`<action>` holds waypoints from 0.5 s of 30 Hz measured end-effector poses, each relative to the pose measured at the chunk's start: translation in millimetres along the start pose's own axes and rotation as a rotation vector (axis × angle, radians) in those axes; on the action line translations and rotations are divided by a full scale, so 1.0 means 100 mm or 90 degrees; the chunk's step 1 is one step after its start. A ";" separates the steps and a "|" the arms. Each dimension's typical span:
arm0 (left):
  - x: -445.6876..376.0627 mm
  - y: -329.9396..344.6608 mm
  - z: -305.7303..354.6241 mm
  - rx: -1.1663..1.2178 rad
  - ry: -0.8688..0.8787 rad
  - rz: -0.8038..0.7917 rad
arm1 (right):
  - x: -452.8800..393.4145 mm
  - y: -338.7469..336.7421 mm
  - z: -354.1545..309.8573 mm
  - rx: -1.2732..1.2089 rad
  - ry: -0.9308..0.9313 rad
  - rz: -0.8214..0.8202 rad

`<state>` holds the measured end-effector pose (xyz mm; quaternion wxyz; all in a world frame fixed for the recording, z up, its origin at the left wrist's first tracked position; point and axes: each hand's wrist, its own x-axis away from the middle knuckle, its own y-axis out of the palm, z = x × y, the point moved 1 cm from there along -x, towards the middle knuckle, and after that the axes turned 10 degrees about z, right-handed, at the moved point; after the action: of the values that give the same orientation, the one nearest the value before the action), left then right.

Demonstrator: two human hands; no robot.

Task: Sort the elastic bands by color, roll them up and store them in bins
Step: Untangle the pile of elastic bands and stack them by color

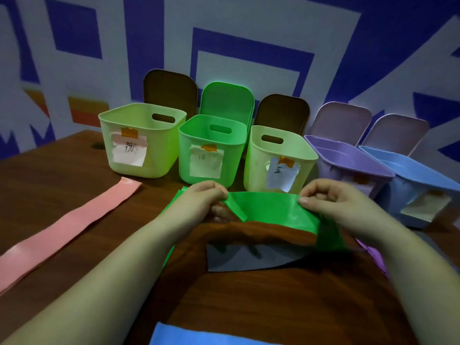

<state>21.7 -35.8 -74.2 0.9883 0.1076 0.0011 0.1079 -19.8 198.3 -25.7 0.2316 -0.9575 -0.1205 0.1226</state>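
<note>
A: Entry, largest first. The desk point(62, 175) is being used as the work surface; five labelled bins are being kept in a row at its far edge, lids propped behind them. The bright green bin point(211, 150) is being noted as second from the left, directly beyond the hands.

B: Bands?

A: A pink band point(67, 227) is being left flat, well to the left. A grey band point(249, 257) and a blue band point(199, 337) are being left nearer the body; a purple one is only partly seen under the right forearm. The green band point(271, 210) is being held up just above the desk, between the hands, in front of the green bin.

B: Grip state?

A: The left hand point(199, 202) is being closed on the band's left end, where a small fold is being started. The right hand point(331, 202) is being closed on the right edge, thumb and fingers pinching the sheet.

B: Handling?

A: The band is being judged thin, light, limp and stretchy, possibly a little slick. A tight roll is probably best started from the folded end, with both edges pinched to keep it square; slack could let it spring open.
</note>
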 end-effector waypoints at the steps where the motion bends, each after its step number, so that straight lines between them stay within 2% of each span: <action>1: 0.02 -0.01 0.03 0.041 -0.038 -0.030 | 0.06 -0.08 -0.07 -0.020 0.000 -0.008; 3: 0.06 -0.02 0.06 0.025 -0.077 -0.108 | 0.14 -0.15 -0.11 -0.020 0.011 -0.021; 5: 0.08 -0.02 0.06 -0.029 -0.083 -0.165 | 0.17 -0.12 0.02 0.065 0.010 -0.001; 7: 0.10 0.00 0.03 -0.086 -0.068 -0.181 | 0.17 0.01 0.19 0.204 -0.030 0.032; 8: 0.11 0.01 0.01 -0.104 -0.060 -0.184 | 0.18 0.09 0.25 0.210 -0.058 0.041; 11: 0.11 0.05 -0.07 -0.127 -0.061 -0.212 | 0.23 0.31 0.28 0.075 -0.141 0.020; 15: 0.10 0.12 -0.13 -0.134 -0.070 -0.226 | 0.24 0.48 0.30 0.061 -0.266 0.004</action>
<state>28.9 -18.9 -84.2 0.9962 0.0073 -0.0448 -0.0745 1.9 176.3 -78.8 0.2464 -0.8996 -0.1566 0.3246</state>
